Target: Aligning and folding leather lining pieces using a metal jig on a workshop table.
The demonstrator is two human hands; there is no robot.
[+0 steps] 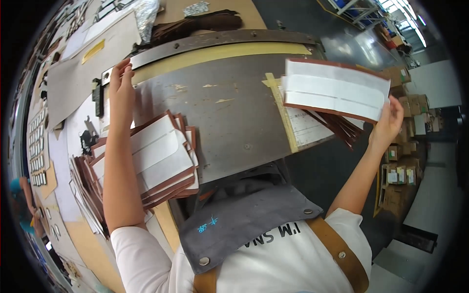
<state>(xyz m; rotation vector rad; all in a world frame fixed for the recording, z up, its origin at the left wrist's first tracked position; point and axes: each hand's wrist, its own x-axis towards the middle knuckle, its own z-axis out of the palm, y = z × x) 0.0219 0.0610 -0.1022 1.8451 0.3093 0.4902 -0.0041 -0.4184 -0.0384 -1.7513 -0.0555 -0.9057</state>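
Observation:
My left hand is raised at the left end of a long metal bar, fingers curled together; what they hold, if anything, is hidden. My right hand grips a white-faced panel with brown edges by its right end, above a fanned pile of brown strips and white sheets at the right of a steel plate. Beside my left forearm lie overlapping stacks of similar white-and-brown pieces. Yellow tape runs down the plate's right side.
A dark brown bundle lies behind the bar. Large sheets and rows of small pieces cover the left table. Another person's arm shows at far left. Cardboard boxes and grey floor are at right.

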